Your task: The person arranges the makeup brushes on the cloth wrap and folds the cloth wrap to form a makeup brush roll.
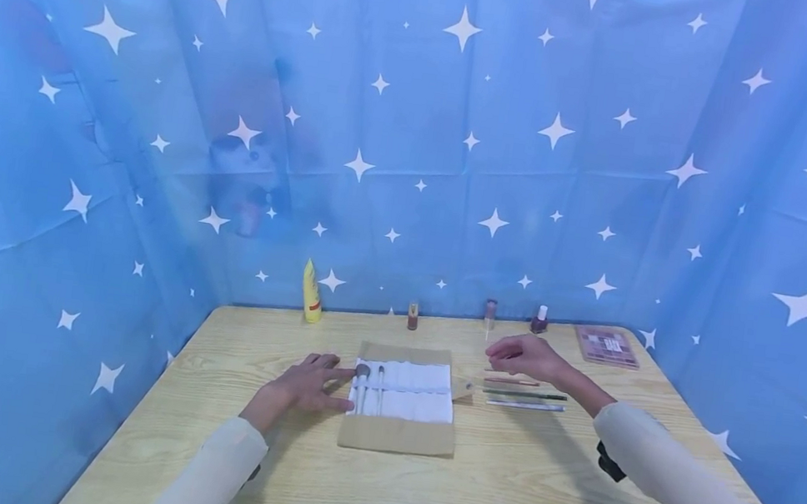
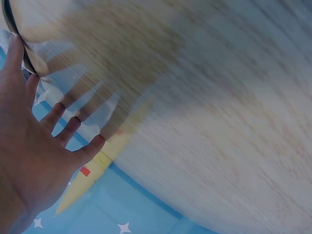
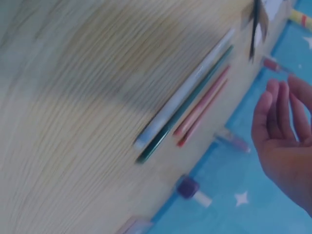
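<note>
A tan brush roll [image 1: 396, 436] with a white pocketed lining lies unrolled on the table. Two makeup brushes, a fuller one [image 1: 362, 375] and a slimmer one [image 1: 381, 380], sit in its left pockets. My left hand [image 1: 307, 383] is spread at the roll's left edge, its thumb and forefinger touching that edge. To the right of the roll, a white pencil [image 3: 183, 92], a dark green pencil [image 3: 187, 105] and a reddish pencil [image 3: 202, 105] lie side by side. Above their far side hovers my right hand [image 1: 526, 358], fingers loosely bent, with nothing visible in them.
Along the back edge stand a yellow tube [image 1: 311, 295], a small brown bottle [image 1: 413, 316], a pinkish-capped tube [image 1: 490, 313] and a dark purple nail polish bottle [image 1: 539, 321]. A makeup palette [image 1: 607, 347] lies at the back right. Blue star-patterned curtain [image 1: 418, 136] surrounds the wooden table [image 1: 388, 498].
</note>
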A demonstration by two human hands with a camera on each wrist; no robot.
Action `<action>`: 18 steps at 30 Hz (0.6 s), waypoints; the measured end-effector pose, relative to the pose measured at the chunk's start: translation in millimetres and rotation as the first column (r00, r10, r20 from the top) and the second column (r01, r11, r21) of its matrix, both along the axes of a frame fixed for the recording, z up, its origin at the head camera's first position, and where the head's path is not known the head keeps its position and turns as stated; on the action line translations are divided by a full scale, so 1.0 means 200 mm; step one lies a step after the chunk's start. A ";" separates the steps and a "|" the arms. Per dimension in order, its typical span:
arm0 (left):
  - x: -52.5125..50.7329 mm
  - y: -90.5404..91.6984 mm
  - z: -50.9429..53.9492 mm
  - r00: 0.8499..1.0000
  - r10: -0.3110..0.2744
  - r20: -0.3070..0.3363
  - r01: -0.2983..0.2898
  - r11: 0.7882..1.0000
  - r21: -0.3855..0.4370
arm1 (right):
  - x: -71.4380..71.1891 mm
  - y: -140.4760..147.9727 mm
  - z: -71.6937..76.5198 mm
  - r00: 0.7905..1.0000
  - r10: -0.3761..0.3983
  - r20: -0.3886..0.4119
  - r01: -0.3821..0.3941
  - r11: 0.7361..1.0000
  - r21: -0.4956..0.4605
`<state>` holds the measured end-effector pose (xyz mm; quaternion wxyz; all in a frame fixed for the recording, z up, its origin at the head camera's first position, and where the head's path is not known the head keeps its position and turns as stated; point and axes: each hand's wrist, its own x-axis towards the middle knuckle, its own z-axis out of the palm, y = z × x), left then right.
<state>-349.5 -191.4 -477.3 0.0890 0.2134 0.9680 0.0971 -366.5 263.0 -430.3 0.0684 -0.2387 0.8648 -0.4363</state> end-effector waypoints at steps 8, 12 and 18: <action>0.00 0.00 0.00 1.000 -0.003 0.001 0.003 1.000 0.001 | 0.04 0.18 0.02 0.999 -0.041 0.015 0.041 0.999 0.033; 0.00 0.00 0.00 1.000 -0.005 -0.004 0.005 1.000 0.002 | 0.07 0.28 0.02 1.000 -0.023 0.014 0.022 0.999 0.050; -0.01 0.00 0.00 1.000 -0.004 -0.007 0.004 1.000 -0.013 | 0.08 0.39 -0.02 1.000 -0.014 -0.001 0.014 0.997 0.072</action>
